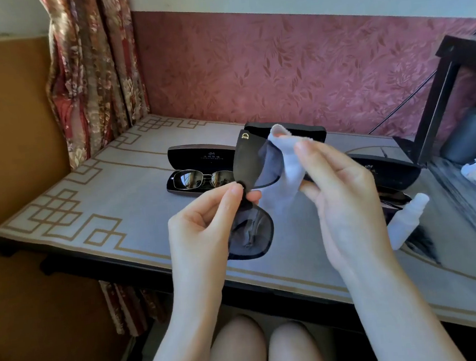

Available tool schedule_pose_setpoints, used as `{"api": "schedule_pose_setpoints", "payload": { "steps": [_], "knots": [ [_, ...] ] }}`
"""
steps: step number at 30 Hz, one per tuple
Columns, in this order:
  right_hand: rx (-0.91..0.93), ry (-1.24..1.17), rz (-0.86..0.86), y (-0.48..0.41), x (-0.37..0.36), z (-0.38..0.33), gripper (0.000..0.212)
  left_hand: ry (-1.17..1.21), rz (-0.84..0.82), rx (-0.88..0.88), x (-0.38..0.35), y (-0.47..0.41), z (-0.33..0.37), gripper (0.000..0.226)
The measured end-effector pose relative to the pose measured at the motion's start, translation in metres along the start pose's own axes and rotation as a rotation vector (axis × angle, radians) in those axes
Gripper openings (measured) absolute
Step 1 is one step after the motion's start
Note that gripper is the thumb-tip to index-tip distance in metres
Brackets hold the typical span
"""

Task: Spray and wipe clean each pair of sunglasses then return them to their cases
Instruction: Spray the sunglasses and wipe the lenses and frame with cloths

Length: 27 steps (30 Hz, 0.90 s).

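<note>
Head view: your left hand (206, 224) pinches the sunglasses (246, 165), your right hand (342, 199) pinches the cloth (285, 164) on them. Rub softly.

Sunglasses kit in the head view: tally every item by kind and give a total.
Sunglasses: 2, black pair, metal pair
Cases: 3, left case, back case, right case
Cleaning cloth: 1
Spray bottle: 1
Total: 7

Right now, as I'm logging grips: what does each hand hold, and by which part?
The left hand pinches the black sunglasses at the bridge. The right hand grips the cloth around its middle, against the upper lens.
</note>
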State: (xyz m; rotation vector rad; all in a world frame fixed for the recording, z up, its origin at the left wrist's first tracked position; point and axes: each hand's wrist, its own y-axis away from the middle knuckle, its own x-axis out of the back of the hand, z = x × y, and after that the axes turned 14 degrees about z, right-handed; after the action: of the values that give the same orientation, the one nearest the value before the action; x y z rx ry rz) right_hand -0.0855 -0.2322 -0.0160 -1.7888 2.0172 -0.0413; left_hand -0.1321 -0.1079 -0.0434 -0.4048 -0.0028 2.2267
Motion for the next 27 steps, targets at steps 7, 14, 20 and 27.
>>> {"api": "schedule_pose_setpoints", "payload": {
  "steps": [7,14,20,27],
  "knots": [
    [0.175,0.225,-0.190,0.013,-0.003,0.019,0.014,0.003,-0.008,-0.020,0.001,0.001,-0.001,0.014],
    [0.254,0.309,-0.274,0.010,0.000,0.028,0.017,0.029,-0.014,0.003,0.000,0.001,-0.001,0.017],
    [0.252,0.240,-0.288,0.008,0.003,0.032,0.033,0.038,-0.002,0.024,-0.001,0.002,0.001,0.015],
    [0.303,0.244,-0.337,0.009,0.006,0.034,0.031,0.025,0.069,0.016,-0.002,0.002,-0.001,0.011]
  ]
}}
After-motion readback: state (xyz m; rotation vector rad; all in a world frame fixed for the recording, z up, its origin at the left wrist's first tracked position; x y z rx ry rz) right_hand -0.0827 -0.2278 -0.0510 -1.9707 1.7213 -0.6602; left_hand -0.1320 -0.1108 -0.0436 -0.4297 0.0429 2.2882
